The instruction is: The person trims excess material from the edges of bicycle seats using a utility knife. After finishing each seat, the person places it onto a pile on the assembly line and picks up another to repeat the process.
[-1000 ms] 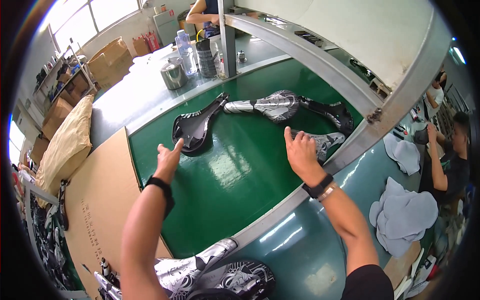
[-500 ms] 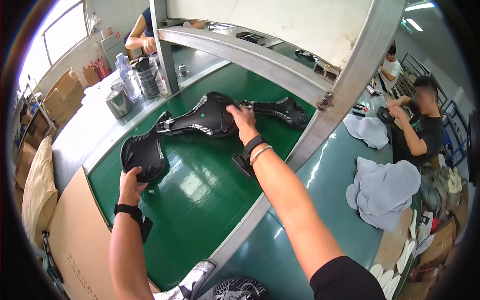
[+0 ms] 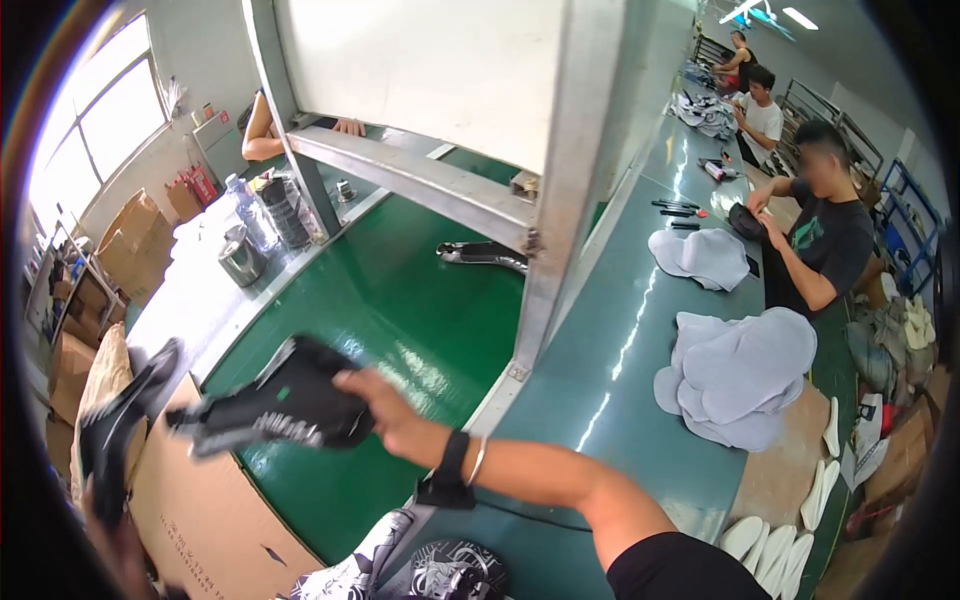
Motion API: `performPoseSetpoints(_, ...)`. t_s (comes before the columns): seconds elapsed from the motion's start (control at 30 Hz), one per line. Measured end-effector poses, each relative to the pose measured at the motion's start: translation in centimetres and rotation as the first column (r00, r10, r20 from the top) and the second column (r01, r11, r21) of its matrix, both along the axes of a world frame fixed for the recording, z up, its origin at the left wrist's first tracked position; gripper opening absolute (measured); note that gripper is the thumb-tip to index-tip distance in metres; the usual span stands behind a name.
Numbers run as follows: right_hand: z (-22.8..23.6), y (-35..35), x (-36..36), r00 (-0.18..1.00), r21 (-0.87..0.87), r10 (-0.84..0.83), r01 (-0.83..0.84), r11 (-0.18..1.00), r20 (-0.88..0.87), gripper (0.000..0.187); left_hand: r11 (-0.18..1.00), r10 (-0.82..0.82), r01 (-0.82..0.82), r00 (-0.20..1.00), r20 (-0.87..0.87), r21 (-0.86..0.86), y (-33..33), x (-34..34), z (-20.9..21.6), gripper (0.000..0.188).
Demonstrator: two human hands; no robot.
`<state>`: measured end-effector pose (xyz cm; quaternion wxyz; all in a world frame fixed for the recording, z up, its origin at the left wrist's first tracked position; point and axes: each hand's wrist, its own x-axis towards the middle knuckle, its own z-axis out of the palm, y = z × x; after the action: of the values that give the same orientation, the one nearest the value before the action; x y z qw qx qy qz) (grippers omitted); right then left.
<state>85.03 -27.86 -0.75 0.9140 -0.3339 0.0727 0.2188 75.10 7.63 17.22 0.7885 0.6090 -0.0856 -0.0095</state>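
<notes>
Two black bicycle saddles are up off the green belt at the left. My right hand [image 3: 390, 405] grips one black saddle [image 3: 290, 395] by its wide end, thumb on top, nose pointing left. A small green mark shows on its face. At the left edge my left hand [image 3: 115, 530], dark and smeared by motion, holds the lower end of a second black saddle [image 3: 130, 415], which stands nearly upright. A third saddle [image 3: 480, 254] lies on the green belt [image 3: 390, 300], its wide end hidden behind the metal post.
A metal frame [image 3: 420, 170] with a post spans the belt. A cardboard sheet [image 3: 200, 510] lies at lower left. Beyond stand a steel cup [image 3: 240, 258] and a water bottle [image 3: 243, 200]. Grey fabric pieces [image 3: 740, 370] are heaped on the right bench, where a co-worker [image 3: 830, 220] sits.
Both hands have lifted their saddles off the belt and swung them left toward the cardboard. The third saddle stays on the belt. My view has turned to the right.
</notes>
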Motion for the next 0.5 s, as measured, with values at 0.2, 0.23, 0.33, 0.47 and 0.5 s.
performPoseSetpoints(0.2, -2.6, 14.5, -12.2, 0.907, -0.246, 0.308, -0.241, 0.939, 0.286, 0.049, 0.831, 0.071, 0.001, 0.992, -0.109, 0.556, -3.7, -9.6, 0.4, 0.053)
performPoseSetpoints(0.23, -7.1, 15.4, -12.1, 0.852, -0.395, 0.267, -0.079, 0.915, 0.449, 0.062, 0.790, 0.016, 0.063, 0.992, -0.123, 0.610, -5.5, -8.3, -1.3, 0.052)
performPoseSetpoints(0.33, 3.7, 14.1, -16.0, 0.449, -0.501, 0.893, -0.769, 0.397, 0.017, 0.075, 0.540, 0.228, -0.008, 0.964, -0.137, 0.842, -1.9, -17.8, -0.9, 0.051)
performPoseSetpoints(0.47, 0.1, 12.3, -12.4, 0.035, -0.954, 0.956, -0.063, 0.292, 0.290, 0.070, 0.208, 0.329, 0.094, 0.931, -0.160, 0.974, -2.5, -22.6, -4.3, 0.050)
performPoseSetpoints(0.5, -0.3, 10.4, -9.6, 0.197, -0.964, 0.943, 0.050, 0.262, 0.267, 0.063, 0.120, 0.377, 0.133, 0.911, -0.169, 0.984, -2.4, -24.5, -5.0, 0.049)
